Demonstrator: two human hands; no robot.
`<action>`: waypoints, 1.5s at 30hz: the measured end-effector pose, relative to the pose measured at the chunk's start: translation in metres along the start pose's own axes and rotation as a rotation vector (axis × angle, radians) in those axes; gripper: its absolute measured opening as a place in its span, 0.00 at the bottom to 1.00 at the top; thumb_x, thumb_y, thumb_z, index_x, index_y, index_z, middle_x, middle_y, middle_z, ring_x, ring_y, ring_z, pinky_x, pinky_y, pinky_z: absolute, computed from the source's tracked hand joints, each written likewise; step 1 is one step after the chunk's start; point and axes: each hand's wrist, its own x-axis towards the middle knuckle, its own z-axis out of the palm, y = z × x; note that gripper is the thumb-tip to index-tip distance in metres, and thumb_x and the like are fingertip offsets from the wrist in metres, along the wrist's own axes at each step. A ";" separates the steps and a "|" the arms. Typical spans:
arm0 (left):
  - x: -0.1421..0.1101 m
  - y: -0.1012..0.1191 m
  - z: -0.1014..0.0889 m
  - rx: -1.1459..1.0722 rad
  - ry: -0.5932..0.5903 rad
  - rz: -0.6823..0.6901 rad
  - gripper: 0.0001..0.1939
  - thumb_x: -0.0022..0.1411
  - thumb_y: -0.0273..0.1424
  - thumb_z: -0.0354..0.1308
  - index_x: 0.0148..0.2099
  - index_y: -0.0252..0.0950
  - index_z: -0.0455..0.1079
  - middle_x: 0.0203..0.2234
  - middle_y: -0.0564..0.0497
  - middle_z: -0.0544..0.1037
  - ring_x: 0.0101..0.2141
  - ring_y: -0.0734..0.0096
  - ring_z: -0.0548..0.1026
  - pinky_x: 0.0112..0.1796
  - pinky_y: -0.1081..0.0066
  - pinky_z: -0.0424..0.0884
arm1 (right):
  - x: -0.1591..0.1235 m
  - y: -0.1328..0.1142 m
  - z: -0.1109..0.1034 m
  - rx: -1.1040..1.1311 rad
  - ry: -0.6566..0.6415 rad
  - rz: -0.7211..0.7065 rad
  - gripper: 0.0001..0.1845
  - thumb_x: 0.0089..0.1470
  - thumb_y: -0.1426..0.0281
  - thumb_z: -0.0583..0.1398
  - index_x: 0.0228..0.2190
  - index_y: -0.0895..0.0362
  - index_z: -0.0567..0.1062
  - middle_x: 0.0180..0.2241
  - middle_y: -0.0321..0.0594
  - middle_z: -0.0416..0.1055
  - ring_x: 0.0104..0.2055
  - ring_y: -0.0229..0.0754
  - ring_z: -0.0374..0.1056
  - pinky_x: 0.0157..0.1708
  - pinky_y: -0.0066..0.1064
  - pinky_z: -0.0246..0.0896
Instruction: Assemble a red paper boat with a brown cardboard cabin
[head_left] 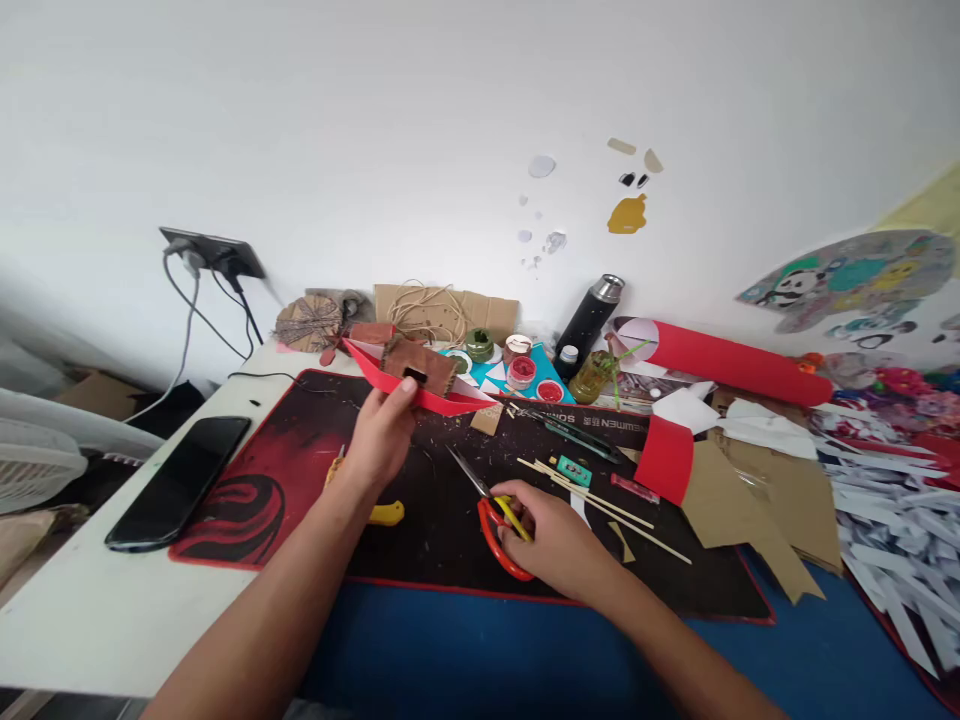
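A red paper boat (453, 403) with a brown cabin (430, 372) is held above the desk mat (420, 560), pinched between the thumb and fingers of the left hand (386, 435). The scissors (491, 497) are grasped by their red and yellow handles in the right hand (551, 525), with the blades pointed toward the boat but kept apart from it.

Behind the boat, green paint is contained in one small jar (480, 346) and red paint in another (522, 374); the contents of the paler jar (518, 347) beside them cannot be made out. Green stems are stood in a yellowish glass jar (591, 380), next to a black thermos (589, 325) whose inside is hidden by its silver cap.

The left fingertips are concealed behind the boat. A yellow handle (387, 514) is partly covered by the left forearm, so its tool cannot be identified. A white basket (37, 455) and a heap of paper strips (889, 535) are cut off by the frame edges.
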 end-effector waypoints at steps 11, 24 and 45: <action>-0.041 -0.031 0.014 -0.167 -0.079 -0.266 0.25 0.60 0.48 0.75 0.53 0.39 0.81 0.46 0.47 0.89 0.55 0.50 0.84 0.54 0.58 0.80 | -0.006 0.033 -0.003 1.014 -0.018 -0.004 0.35 0.56 0.47 0.74 0.56 0.53 0.77 0.31 0.37 0.72 0.23 0.35 0.59 0.25 0.30 0.51; -0.022 -0.053 -0.009 0.021 -0.042 -0.291 0.26 0.55 0.46 0.78 0.51 0.38 0.81 0.43 0.46 0.88 0.46 0.51 0.86 0.42 0.61 0.80 | -0.011 0.042 -0.003 1.360 -0.042 -0.028 0.25 0.57 0.51 0.74 0.47 0.55 0.79 0.33 0.37 0.72 0.20 0.31 0.64 0.20 0.24 0.56; 0.021 -0.037 -0.005 0.629 -0.079 0.213 0.34 0.57 0.46 0.76 0.60 0.37 0.74 0.52 0.42 0.83 0.57 0.45 0.80 0.61 0.50 0.72 | 0.055 0.014 -0.031 1.290 -0.116 -0.236 0.56 0.52 0.26 0.61 0.63 0.57 0.74 0.34 0.47 0.85 0.32 0.52 0.84 0.34 0.38 0.76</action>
